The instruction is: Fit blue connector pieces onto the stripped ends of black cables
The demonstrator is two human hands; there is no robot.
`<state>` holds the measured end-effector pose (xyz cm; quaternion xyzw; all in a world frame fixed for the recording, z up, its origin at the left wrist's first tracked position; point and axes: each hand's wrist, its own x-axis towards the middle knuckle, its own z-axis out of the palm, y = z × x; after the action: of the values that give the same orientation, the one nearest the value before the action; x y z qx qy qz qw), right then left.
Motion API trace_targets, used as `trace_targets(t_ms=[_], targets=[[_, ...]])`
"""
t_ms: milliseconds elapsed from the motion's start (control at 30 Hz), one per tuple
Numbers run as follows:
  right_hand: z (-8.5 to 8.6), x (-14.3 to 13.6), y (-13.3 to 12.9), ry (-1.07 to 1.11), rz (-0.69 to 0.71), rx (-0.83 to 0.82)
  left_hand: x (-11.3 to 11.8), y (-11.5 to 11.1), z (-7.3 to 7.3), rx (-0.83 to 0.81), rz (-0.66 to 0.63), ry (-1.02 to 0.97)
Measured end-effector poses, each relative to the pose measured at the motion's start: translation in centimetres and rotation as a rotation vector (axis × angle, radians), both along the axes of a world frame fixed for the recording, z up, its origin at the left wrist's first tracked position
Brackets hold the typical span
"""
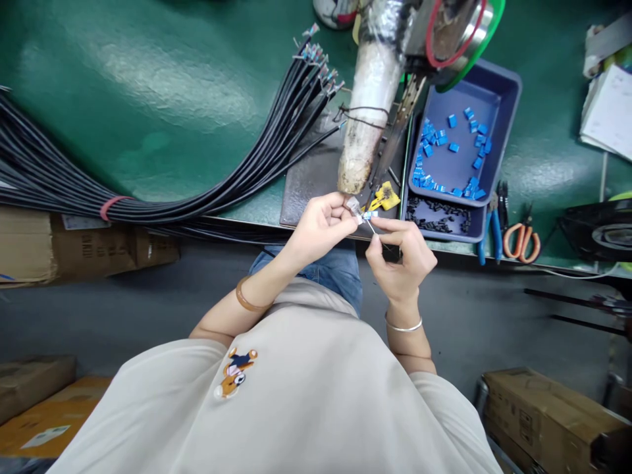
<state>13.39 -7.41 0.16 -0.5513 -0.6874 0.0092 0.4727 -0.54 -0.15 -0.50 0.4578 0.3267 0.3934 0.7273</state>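
Note:
My left hand [323, 227] is closed in a pinch over the edge of the bench, right below the tip of a white nozzle [365, 112]. A small pale, silvery piece [353, 205] shows at its fingertips, too small to name. Beside it is a small blue connector [370, 214], touching or nearly touching the fingertips of both hands. My right hand [405, 253] is closed, its thumb and forefinger around a thin light wire [370, 226] that runs up toward the connector. A yellow piece [386, 196] lies just beyond the fingers on a dark mat [311, 187].
A bundle of black cables [237, 178] with stripped ends curves in from the left, tied by a red band [112, 205]. To the right stand a bin [508, 118] of blue connectors, a tray of small black parts [439, 217], blue-handled pliers [488, 230] and orange-handled scissors [522, 240].

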Motion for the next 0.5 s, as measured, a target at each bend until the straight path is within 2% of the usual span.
trace_targets(t_ms=[133,200,500], targets=[[0.26,-0.14,-0.36,0.294,-0.019,-0.139,-0.05,-0.23,-0.19,0.007,-0.011,-0.052],[0.29,-0.21,-0.51,0.357,-0.044,-0.157,-0.09,-0.31,-0.22,0.004,-0.026,-0.053],[0.01,-0.22,-0.5,0.034,-0.012,-0.082,-0.3,-0.4,-0.55,0.038,-0.027,-0.041]])
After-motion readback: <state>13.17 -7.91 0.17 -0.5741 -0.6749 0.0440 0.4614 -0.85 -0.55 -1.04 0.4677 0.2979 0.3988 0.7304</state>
